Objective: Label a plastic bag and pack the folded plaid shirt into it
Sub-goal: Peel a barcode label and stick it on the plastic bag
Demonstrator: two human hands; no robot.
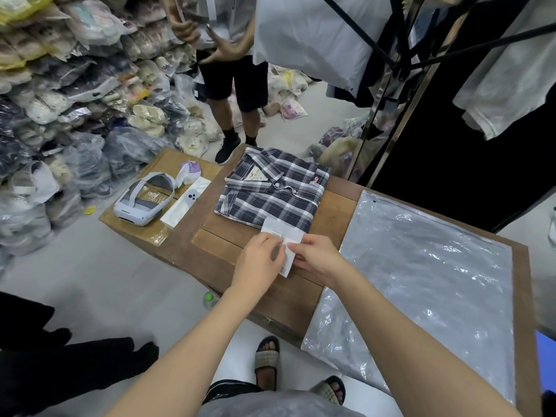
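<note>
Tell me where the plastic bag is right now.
The plastic bag lies flat on the right side of the wooden table, right of the plaid shirt and both hands.

Bare table (228, 245) strip free btwn plaid shirt (272, 191) and near edge; plastic bag (421, 281) covers right side; headset (144, 200) blocks left.

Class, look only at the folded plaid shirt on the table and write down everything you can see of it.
The plaid shirt is woven cloth checked in dark navy, grey and white. It lies flat, neatly folded into a rectangle, collar toward the table's far side, with a tan neck label, a buttoned placket and small red chest embroidery. It rests on the wooden table, left of the plastic bag. The white label sheet, held by both hands, overlaps its near edge; neither hand touches the shirt.
</note>
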